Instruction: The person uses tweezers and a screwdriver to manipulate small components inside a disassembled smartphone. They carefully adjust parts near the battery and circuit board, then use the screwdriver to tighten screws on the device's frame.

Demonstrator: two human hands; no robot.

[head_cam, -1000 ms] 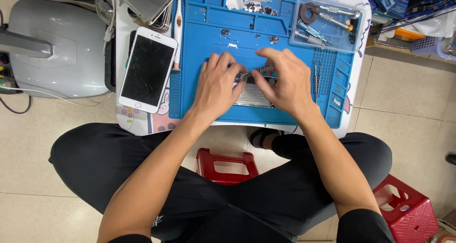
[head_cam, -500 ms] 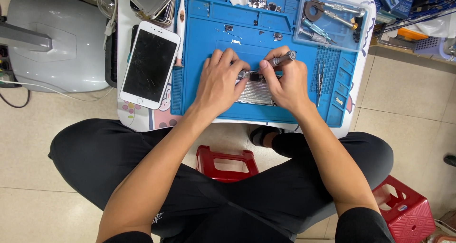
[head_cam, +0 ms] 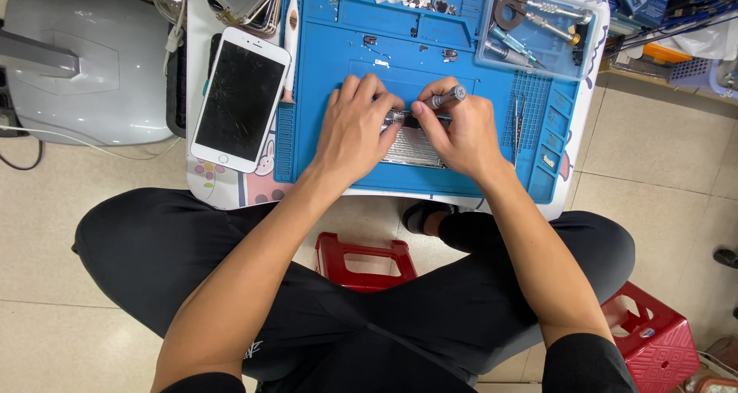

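My left hand [head_cam: 355, 132] presses down on a small opened phone body [head_cam: 415, 149] with silvery insides, lying on the blue work mat [head_cam: 323, 93]. My right hand [head_cam: 461, 135] grips a slim grey screwdriver [head_cam: 444, 98], its tip pointing down at the top edge of the phone body between my two hands. Most of the phone body is hidden under my fingers.
A white phone with a cracked black screen [head_cam: 240, 99] lies left of the mat. A clear tray of tools [head_cam: 538, 26] sits at the mat's top right. Tweezers [head_cam: 521, 124] lie right of my hands. A grey machine [head_cam: 77, 63] stands left. Red stools [head_cam: 367, 261] are below.
The screwdriver has come into sight in my right hand and now stands steeper over the phone body. My left hand has stayed pressed on the phone body.
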